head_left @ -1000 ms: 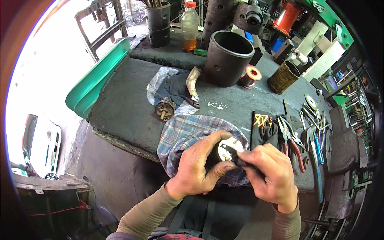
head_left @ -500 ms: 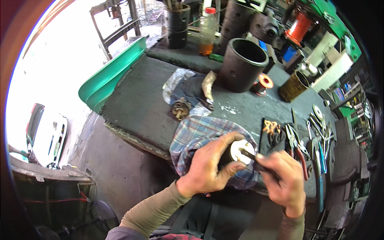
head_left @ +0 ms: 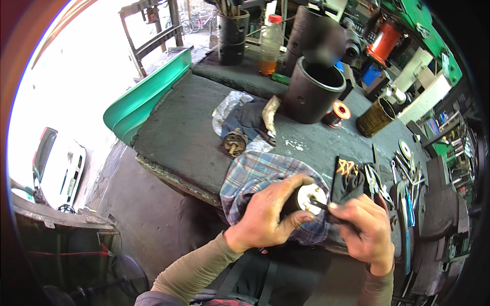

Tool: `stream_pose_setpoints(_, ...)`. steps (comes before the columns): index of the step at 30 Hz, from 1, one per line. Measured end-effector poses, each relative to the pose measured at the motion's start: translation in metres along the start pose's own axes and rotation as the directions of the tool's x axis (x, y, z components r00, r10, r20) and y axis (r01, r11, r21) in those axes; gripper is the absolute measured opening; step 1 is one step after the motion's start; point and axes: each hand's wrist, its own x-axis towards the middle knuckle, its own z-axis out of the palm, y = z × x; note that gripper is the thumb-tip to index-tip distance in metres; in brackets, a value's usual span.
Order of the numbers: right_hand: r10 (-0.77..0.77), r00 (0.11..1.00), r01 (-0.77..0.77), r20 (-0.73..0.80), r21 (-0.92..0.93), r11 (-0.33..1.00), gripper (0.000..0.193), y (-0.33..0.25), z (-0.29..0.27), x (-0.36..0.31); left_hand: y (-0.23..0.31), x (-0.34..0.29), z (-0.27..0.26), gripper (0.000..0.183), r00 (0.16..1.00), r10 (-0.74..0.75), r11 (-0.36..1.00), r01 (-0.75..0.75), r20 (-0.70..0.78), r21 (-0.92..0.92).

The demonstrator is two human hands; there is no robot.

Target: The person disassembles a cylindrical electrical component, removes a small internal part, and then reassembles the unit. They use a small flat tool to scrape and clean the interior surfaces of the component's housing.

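Note:
My left hand (head_left: 265, 211) is wrapped around a short round part with a dark side and a white end face (head_left: 307, 193). Small metal pins stand out of that face, which is turned toward my right hand. Between the fingers of my right hand (head_left: 365, 229) is a slim dark tool (head_left: 319, 205), its tip at the white face; my fist hides most of its handle, and its kind cannot be made out. Under and behind the part lies a crumpled plaid cloth (head_left: 270, 168) at the table's front edge.
On the dark table (head_left: 178, 122) a greasy round part (head_left: 235, 142) rests by a rag. Farther back are a thick black cylinder (head_left: 311, 97), a wire spool (head_left: 336, 114), a brown can (head_left: 375, 120) and a bottle (head_left: 269, 46). Pliers (head_left: 376, 184) and wrenches lie at the right.
My right hand has shifted slightly right and down, and more of the tool's thin tip shows at the white face. The left hand keeps its grip. The view has tilted a little.

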Motion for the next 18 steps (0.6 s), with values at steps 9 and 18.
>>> stream_pose_setpoints(9, 0.092, 0.994, -0.090, -0.058, 0.037, 0.995, 0.037, -0.010, 0.004, -0.006, -0.002, -0.003, -0.002, 0.067, 0.994, 0.103, 0.990, -0.099, -0.036, 0.101)
stream_pose_setpoints(18, 0.312, 0.946, -0.310, -0.081, 0.039, 0.950, 0.035, -0.031, 0.009, -0.015, -0.010, 0.002, 0.005, 0.065, 0.979, 0.190, 0.972, -0.178, -0.067, 0.153)
